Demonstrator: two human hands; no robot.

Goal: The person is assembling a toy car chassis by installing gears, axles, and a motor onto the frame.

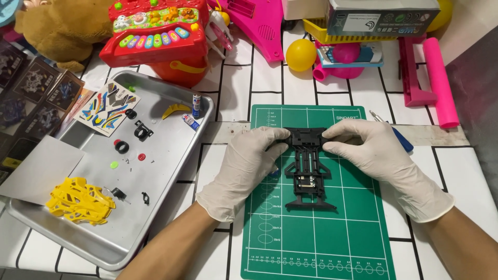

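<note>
Both gloved hands, left hand [248, 163] and right hand [373, 153], pinch the far end of a black plastic chassis [309, 171] lying flat on the green gridded cutting mat [337, 238]. Off to the left, a dented metal tray [171, 171] holds a yellow lattice-like body shell [80, 201] and a sticker sheet [106, 108].

You've got the black plastic toy car chassis [309, 168] lying flat, lengthwise on the green cutting mat [358, 228], open framework facing up, wide far end pinched at both corners.
</note>
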